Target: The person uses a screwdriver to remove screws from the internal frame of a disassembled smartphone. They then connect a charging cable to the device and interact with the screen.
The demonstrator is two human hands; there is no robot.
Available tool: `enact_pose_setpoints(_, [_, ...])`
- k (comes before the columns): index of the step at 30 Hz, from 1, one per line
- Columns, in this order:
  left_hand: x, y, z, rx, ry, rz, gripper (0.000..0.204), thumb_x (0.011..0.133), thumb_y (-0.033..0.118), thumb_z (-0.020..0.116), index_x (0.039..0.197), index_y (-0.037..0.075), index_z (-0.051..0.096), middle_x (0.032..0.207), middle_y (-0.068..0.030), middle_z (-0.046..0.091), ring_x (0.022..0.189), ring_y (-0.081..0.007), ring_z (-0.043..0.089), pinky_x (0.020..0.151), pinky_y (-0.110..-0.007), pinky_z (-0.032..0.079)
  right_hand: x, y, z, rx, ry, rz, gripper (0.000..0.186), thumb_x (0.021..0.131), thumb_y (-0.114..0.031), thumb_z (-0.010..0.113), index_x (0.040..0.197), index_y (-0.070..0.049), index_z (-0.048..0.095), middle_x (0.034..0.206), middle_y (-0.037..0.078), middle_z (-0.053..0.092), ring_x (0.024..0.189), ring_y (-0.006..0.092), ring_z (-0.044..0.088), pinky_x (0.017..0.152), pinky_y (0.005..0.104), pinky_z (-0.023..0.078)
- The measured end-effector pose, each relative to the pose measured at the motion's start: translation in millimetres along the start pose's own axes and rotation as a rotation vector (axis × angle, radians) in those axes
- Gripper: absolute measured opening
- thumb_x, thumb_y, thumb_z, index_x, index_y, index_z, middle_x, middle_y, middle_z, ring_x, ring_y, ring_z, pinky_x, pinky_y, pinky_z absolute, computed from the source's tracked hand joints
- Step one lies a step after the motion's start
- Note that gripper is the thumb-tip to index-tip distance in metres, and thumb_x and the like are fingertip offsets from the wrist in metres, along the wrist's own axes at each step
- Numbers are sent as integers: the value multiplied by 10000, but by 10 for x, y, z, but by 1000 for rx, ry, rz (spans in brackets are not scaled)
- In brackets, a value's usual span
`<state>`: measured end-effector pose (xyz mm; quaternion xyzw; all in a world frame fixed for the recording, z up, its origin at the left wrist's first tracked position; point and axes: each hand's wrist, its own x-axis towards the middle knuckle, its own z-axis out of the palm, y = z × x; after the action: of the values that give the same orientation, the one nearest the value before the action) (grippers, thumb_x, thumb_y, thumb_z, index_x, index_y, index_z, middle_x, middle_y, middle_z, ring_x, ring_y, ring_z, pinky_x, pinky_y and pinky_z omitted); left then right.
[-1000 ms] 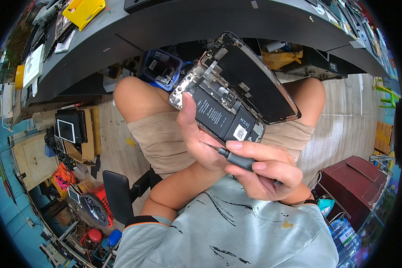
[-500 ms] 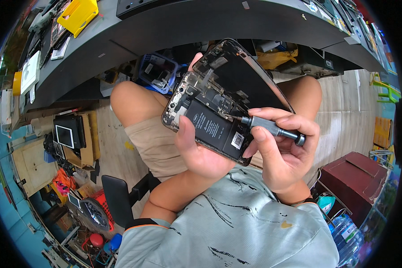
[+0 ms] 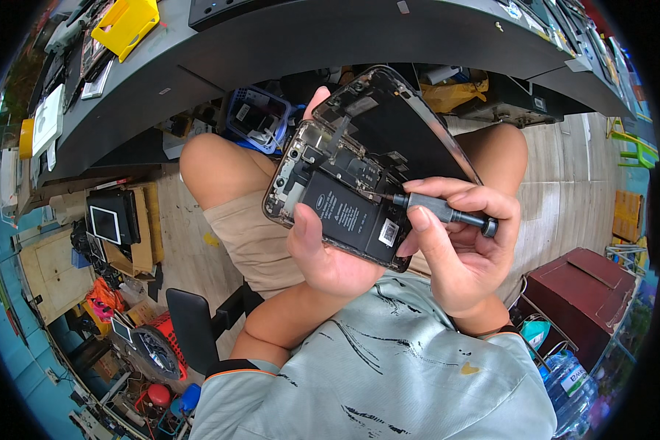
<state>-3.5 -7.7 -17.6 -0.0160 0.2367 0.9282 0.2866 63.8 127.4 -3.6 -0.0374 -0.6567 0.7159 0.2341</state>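
An opened phone (image 3: 345, 213) shows its black battery, board and metal fittings, with the dark screen assembly (image 3: 411, 132) folded up along its far side, above my lap. My left hand (image 3: 326, 264) grips the phone body from below, thumb at the near left edge, a fingertip showing behind the top. My right hand (image 3: 469, 257) holds a small grey screwdriver (image 3: 440, 207) between thumb and fingers. Its thin tip points into the board just beside the battery; whether it sits on a screw is too small to tell.
A dark curved desk (image 3: 293, 37) spans the top, carrying a yellow tray (image 3: 125, 26). Beneath it is a blue basket (image 3: 255, 117). Cardboard and devices lie left, a chair armrest (image 3: 191, 330) is lower left, and a maroon box (image 3: 579, 293) stands at right.
Since a second ago the phone has shifted down and the screwdriver has turned and moved up onto the phone's board. Over the last half second both hands have moved only slightly.
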Motion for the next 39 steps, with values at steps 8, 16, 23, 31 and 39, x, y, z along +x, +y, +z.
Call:
enact_pose_setpoints(8, [6,6,-38,-1,-42,-12,1169,1001,717,703,1797,283,-34,1490,-195,578,1083,-279,710,698,-371,619,-11,18,11,1,12,-13,451,968,171,743,1261,31,430,1234,386,706,988,261,794,710,282,697])
enact_pose_setpoints(16, [7,4,-22,12,-35,-9,1167,997,705,719,1801,291,-19,1496,-187,576,1090,-274,706,690,-365,613,-16,14,-4,-19,-11,-36,457,954,180,753,1263,35,449,1223,383,708,1062,304,787,751,301,693])
enact_pose_setpoints(23, [44,-35,-11,25,-22,41,1133,1004,690,718,1803,284,25,1504,-180,573,1108,-273,706,701,-365,623,-31,14,0,-67,-15,-80,493,917,213,769,1273,42,475,1203,348,713,1158,370,768,892,358,674])
enact_pose_setpoints(31, [28,-30,-72,1,-56,12,1128,1003,687,719,1800,293,25,1499,-176,579,1133,-277,709,717,-368,641,-30,18,-4,-79,-11,-86,489,917,213,768,1276,44,482,1202,343,713,1151,364,771,886,354,675])
enact_pose_setpoints(39, [5,-78,-129,-151,-62,13,1045,945,827,629,1654,111,350,1476,-197,627,1245,-330,689,967,-469,615,13,-70,-42,-127,-72,-50,485,936,199,754,1288,37,462,1220,350,699,1068,314,776,812,334,684])
